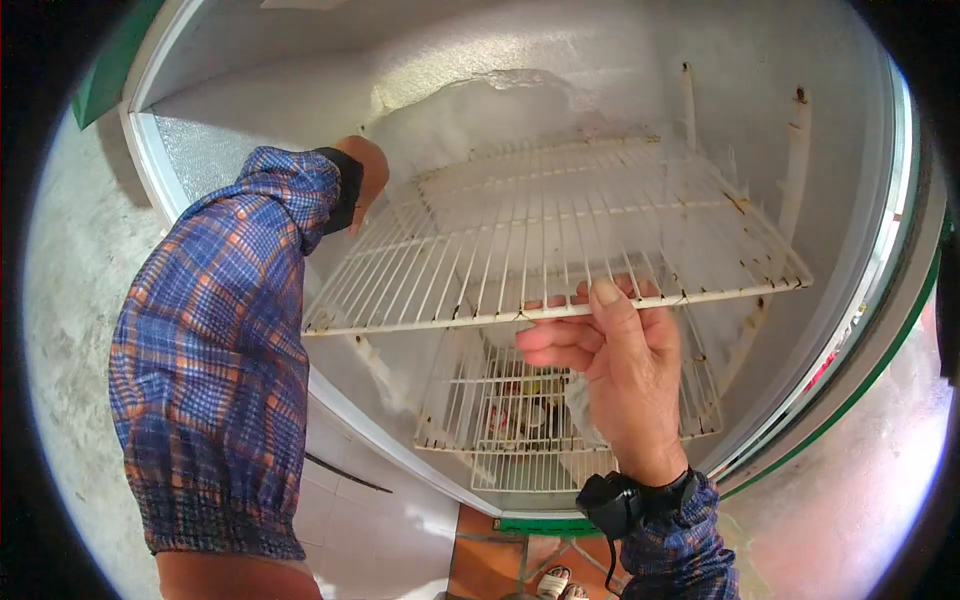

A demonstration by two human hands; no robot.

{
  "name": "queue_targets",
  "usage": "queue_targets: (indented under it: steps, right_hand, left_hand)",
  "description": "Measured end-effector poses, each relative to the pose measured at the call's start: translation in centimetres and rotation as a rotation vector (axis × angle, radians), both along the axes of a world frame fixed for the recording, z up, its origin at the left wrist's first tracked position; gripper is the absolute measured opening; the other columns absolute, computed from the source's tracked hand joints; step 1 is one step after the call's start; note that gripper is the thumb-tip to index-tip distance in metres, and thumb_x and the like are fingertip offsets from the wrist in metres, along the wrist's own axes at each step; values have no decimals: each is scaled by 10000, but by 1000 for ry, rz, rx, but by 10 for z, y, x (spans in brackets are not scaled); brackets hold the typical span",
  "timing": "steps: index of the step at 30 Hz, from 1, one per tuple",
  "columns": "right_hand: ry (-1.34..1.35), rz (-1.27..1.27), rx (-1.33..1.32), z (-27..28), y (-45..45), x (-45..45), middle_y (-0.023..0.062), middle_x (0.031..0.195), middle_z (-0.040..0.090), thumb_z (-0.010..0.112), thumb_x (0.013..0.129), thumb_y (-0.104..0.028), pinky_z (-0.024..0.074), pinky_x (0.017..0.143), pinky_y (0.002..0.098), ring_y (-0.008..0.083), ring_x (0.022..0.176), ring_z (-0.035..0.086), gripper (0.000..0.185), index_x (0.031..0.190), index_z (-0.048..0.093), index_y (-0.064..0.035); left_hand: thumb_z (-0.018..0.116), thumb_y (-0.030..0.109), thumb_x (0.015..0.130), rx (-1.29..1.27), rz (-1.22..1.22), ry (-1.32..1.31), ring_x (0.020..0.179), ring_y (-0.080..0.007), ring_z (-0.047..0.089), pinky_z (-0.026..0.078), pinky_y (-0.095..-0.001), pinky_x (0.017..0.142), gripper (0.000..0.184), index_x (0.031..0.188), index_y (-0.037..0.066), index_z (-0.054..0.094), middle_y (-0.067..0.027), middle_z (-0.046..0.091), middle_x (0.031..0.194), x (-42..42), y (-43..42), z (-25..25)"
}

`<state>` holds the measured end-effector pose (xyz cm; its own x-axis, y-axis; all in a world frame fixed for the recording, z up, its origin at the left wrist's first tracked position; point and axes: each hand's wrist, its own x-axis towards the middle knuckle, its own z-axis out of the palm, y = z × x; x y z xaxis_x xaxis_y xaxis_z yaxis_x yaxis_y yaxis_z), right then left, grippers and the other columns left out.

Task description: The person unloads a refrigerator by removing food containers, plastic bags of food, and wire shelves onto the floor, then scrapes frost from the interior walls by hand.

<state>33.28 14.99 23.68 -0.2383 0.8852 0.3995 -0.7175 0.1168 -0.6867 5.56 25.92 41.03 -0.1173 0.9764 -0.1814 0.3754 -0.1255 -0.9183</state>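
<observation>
A white wire shelf (560,215) with rust spots spans the inside of an upright cabinet. My right hand (625,360) grips its front bar from below, the thumb over the bar and the fingers under it. My left arm, in a blue and orange plaid sleeve, reaches in at the shelf's left rear. Only the wrist side of my left hand (368,170) shows; its fingers are hidden from view. Frost or ice (480,110) coats the back wall above the shelf.
Lower wire shelves (500,440) sit beneath, with small items seen through them. Shelf supports (797,160) line the right wall. The white door frame (400,450) curves along the left and front. Below are orange floor tiles (480,560) and a sandaled foot (553,582).
</observation>
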Motion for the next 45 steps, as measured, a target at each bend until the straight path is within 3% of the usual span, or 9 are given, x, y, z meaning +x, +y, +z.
queue_targets:
  steps: [6, 10, 13, 16, 18, 25, 30, 39, 45]
  right_hand:
    - [25, 54, 17, -15, 17, -9, 207, 944, 651, 506, 957, -233, 569, 691, 361, 267, 768, 678, 242, 1031, 502, -2]
    - [-72, 200, 18, -57, 34, -49, 123, 1036, 630, 601, 909, -123, 540, 757, 319, 178, 852, 633, 254, 1108, 507, 4]
    - [-398, 254, 155, -62, 48, -92, 131, 1199, 559, 567, 912, -119, 526, 821, 352, 215, 971, 617, 367, 1247, 450, -26]
    - [-100, 323, 318, -37, 50, -103, 149, 1274, 494, 560, 911, -138, 504, 876, 351, 251, 1040, 594, 540, 1377, 317, -13]
    - [200, 536, 19, -25, 47, -98, 187, 1298, 455, 547, 911, -146, 492, 908, 362, 289, 1076, 574, 646, 1419, 192, 38]
    - [143, 480, 60, 10, 32, -92, 216, 1227, 488, 488, 892, -87, 514, 897, 376, 303, 1046, 583, 464, 1278, 340, 125]
    - [172, 466, 68, 10, 22, -93, 214, 1216, 490, 469, 887, -74, 535, 873, 370, 291, 1040, 591, 395, 1214, 394, 135]
    - [97, 458, 118, 7, 14, -86, 206, 1241, 467, 470, 913, -89, 538, 879, 363, 298, 1072, 584, 334, 1159, 435, 135]
    - [61, 432, 130, 20, 11, -89, 221, 1256, 451, 462, 905, -76, 535, 904, 364, 293, 1077, 578, 343, 1168, 416, 140]
  left_hand:
    - [843, 441, 540, -107, 238, -85, 1105, -335, 557, 484, -431, 877, 618, 990, 51, 679, -140, 622, 1099, -46, 41, -7]
    - [828, 398, 570, -123, 196, -72, 1097, -337, 551, 484, -451, 856, 565, 995, 68, 656, -130, 625, 1076, -23, 19, -8]
    - [817, 354, 561, -131, 264, -150, 1062, -321, 557, 484, -460, 839, 546, 990, 75, 628, -116, 628, 1045, -34, 19, -2]
    - [788, 287, 601, -81, 250, -131, 1035, -304, 557, 496, -449, 815, 486, 1007, 89, 609, -119, 628, 1017, -49, 16, -2]
    - [718, 192, 685, -12, 68, -79, 1052, -288, 565, 510, -424, 806, 350, 1005, 89, 624, -124, 618, 1049, -51, 8, -4]
    - [606, 99, 769, -57, 124, 92, 1082, -284, 576, 517, -403, 820, 234, 1000, 88, 644, -98, 600, 1106, -30, 26, -8]
    - [611, 64, 728, -27, -67, -92, 1068, -306, 577, 520, -405, 802, 275, 1001, 70, 639, -103, 614, 1076, -12, 1, -1]
    - [608, 77, 659, -25, -169, 82, 989, -308, 603, 531, -409, 785, 250, 904, 64, 656, -104, 629, 970, -21, 10, 1]
    - [632, 94, 595, -5, -50, 33, 987, -315, 606, 533, -421, 772, 287, 877, 54, 662, -115, 630, 964, -32, 32, 14]
